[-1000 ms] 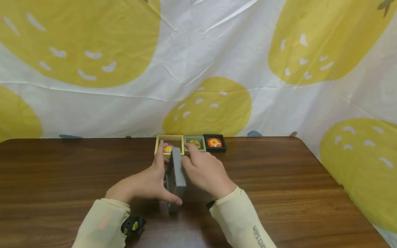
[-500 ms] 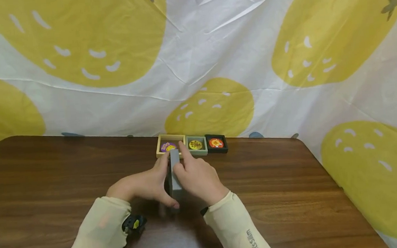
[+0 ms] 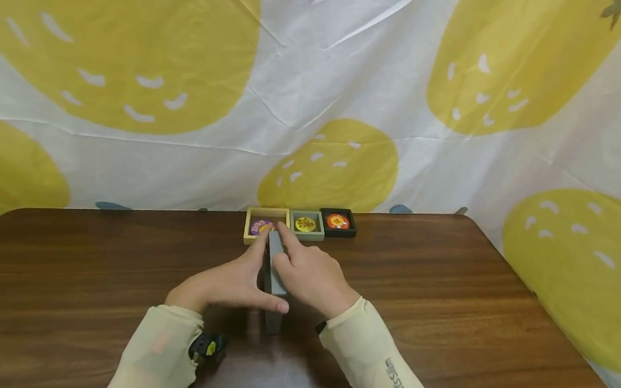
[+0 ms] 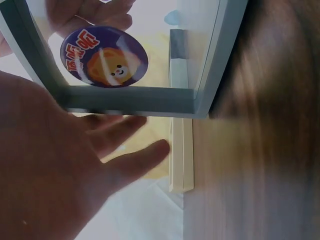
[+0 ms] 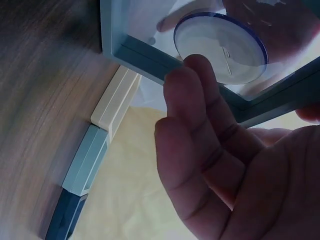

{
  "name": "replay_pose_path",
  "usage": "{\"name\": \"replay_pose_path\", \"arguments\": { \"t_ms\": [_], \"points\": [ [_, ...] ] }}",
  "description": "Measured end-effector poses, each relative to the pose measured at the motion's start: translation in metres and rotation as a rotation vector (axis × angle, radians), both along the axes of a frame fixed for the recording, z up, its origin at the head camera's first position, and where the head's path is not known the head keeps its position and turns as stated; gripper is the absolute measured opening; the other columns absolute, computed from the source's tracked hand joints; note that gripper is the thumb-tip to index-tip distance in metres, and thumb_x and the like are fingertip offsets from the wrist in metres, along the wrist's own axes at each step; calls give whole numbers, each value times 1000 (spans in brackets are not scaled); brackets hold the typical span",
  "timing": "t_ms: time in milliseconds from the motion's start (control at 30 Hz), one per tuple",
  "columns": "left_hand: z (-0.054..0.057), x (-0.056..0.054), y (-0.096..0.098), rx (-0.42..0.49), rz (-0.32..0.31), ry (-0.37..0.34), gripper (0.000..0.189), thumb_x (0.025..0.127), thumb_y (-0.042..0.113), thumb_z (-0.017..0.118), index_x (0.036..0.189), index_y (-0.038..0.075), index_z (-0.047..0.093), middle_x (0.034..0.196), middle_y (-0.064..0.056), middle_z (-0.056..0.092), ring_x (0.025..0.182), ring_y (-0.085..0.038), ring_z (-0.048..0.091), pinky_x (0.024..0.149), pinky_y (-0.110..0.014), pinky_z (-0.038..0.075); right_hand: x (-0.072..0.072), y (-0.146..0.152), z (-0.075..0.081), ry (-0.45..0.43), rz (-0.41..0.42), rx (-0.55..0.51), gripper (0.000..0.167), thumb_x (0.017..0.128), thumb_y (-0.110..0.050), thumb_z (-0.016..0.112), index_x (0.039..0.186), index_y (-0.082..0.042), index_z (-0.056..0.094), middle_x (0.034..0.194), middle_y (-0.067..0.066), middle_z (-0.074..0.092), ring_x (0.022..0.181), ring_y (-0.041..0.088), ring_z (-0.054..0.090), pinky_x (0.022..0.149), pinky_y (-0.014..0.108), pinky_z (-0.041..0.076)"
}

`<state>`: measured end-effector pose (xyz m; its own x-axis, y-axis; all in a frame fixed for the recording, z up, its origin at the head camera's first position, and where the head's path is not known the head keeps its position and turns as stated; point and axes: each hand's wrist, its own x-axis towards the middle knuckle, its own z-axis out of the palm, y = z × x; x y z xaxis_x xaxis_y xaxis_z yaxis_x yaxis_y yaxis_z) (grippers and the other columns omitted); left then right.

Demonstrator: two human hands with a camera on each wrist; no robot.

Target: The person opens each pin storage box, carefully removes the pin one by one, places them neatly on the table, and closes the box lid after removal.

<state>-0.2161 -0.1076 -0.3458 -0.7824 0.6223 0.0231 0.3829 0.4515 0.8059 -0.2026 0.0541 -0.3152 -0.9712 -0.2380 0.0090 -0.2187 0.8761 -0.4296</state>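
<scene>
A grey-green display frame [image 3: 276, 261] with clear film stands upright on the table between my hands, its edge toward me. My left hand [image 3: 222, 287] grips it from the left, thumb at the near end and fingers toward the far end. My right hand [image 3: 316, 278] holds the other side, index finger along the far top corner. Through the film, the left wrist view shows a round purple badge [image 4: 112, 57] with a yellow cartoon lion-like face. Its pale back with a pin [image 5: 222, 45] faces the right wrist camera, partly behind my fingers.
At the back of the wooden table [image 3: 459, 304], three framed badges lie in a row: a cream frame [image 3: 247, 234], a smaller green frame [image 3: 321, 232] and a black frame [image 3: 352, 230]. A white curtain [image 3: 179, 167] with yellow fruit prints hangs close behind.
My right hand has shifted left against the frame, its index finger moving from near the small green frame to the upright frame's far corner. The upright frame has turned more edge-on.
</scene>
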Motion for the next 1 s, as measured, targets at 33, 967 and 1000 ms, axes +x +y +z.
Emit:
{"name": "replay_pose_path", "arguments": {
  "t_ms": [33, 967, 1000],
  "points": [
    [0, 0, 0, 7, 8, 16, 136, 69, 45, 82, 148, 7, -23, 158, -23, -2, 144, -34, 20, 114, -51, 24, 0, 0, 0, 4, -5, 4, 63, 88, -36, 32, 151, -27, 25, 103, 17, 70, 74, 23, 63, 58, 35, 43],
    [-2, -5, -2, 99, -24, -49, 120, 67, 30, 83, 143, 15, -8, 130, -23, 36, 108, -24, 51, 98, -39, 40, -9, -6, -23, -301, -43, -907, 16, 76, -14, 47, 60, -13, 48, 50, -9, 40, 47, 6, 38, 46, 24, 35],
    [-2, -5, -1, 107, -24, -53, 120, 67, 29, 83, 143, 15, -9, 127, -22, 38, 106, -23, 52, 98, -38, 40, -9, -6, -23, -308, -49, -914, 14, 76, -14, 47, 62, -12, 49, 50, -9, 41, 47, 6, 39, 46, 23, 35]
  ]
}}
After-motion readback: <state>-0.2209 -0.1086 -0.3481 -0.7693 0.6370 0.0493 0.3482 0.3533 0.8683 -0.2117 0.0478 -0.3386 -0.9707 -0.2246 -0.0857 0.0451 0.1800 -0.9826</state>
